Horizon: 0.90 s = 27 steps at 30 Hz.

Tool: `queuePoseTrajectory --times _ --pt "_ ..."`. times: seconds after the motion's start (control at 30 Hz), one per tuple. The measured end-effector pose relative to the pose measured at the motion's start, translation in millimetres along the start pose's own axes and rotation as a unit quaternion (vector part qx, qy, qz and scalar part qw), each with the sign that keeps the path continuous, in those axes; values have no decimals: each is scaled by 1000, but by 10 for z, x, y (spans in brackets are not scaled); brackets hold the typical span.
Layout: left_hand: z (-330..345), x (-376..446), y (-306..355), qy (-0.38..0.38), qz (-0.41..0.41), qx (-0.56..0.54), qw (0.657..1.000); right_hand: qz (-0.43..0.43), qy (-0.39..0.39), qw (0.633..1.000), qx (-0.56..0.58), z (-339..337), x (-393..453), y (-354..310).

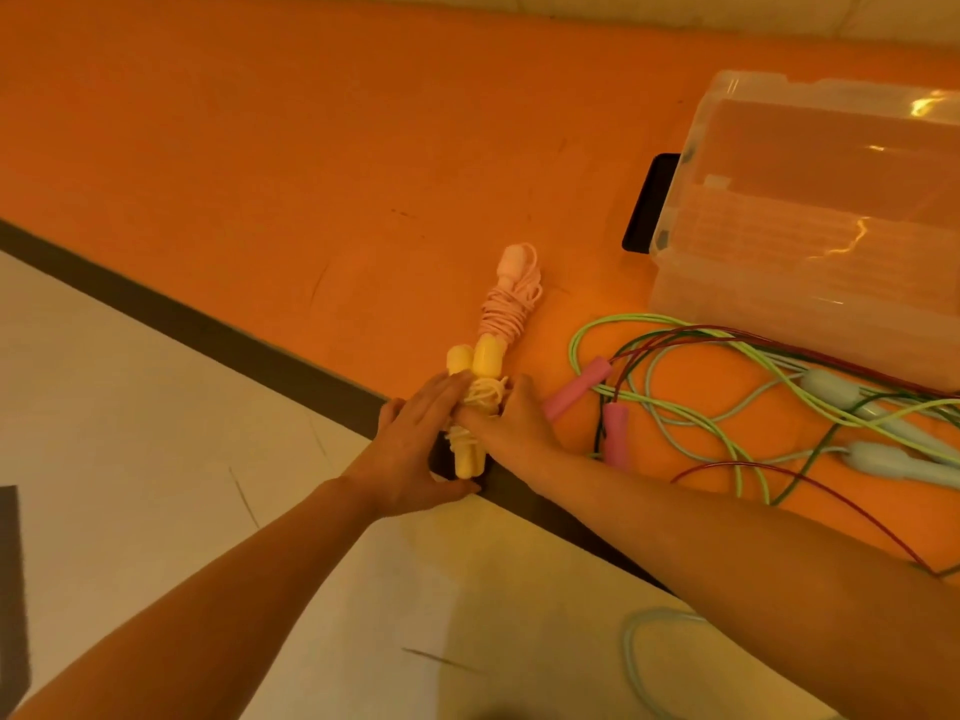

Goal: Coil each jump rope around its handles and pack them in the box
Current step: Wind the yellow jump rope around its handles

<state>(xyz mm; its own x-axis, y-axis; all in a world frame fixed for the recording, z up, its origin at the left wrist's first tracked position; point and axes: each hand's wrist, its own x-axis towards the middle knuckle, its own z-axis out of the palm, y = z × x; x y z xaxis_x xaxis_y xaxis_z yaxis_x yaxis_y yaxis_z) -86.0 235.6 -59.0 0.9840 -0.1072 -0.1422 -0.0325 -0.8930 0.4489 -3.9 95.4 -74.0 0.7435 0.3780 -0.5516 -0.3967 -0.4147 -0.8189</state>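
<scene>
Near the middle of the frame, both hands are close together on the yellow jump rope, which lies at the edge of the orange mat. The left hand lies over the left side of the bundle with its fingers out fairly straight, pressing on it. The right hand comes in from the right and its fingers touch the wound yellow cord; I cannot tell if they pinch it or only push on it. The two yellow handles sit side by side with cord wrapped round their middle, so this rope looks nearly done. To finish it well, I think the person should hold the handles tight together, pull the last bit of cord snug, and tuck the loose end under a loop so it does not spring open. Just above it lies the pink jump rope, already wound up. The clear box stands in the upper right of the frame, with a dark flat thing touching its left side. Below the box is a messy pile of loose ropes in green, red and pale blue, some with pink handles, and they are not coiled yet. No rope seems to be in the box so far.
</scene>
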Motion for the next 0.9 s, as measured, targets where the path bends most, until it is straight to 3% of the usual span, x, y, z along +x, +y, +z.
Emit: queuePoseTrajectory --times 0.17,0.53,0.63,0.77,0.9 --pt "46 -11 -108 -48 -38 39 997 27 -11 996 -82 91 28 -48" --pt "-48 155 -59 -67 -6 144 987 -130 42 963 -234 -127 -9 -59" --pt "-53 118 -87 -78 -13 146 986 -216 59 921 -318 -156 -63 -59" --pt "-32 82 -67 -78 -26 144 986 -322 53 822 -467 -205 -96 -50" --pt "-39 45 -78 -74 -38 159 984 -334 25 787 -518 -244 -111 61"
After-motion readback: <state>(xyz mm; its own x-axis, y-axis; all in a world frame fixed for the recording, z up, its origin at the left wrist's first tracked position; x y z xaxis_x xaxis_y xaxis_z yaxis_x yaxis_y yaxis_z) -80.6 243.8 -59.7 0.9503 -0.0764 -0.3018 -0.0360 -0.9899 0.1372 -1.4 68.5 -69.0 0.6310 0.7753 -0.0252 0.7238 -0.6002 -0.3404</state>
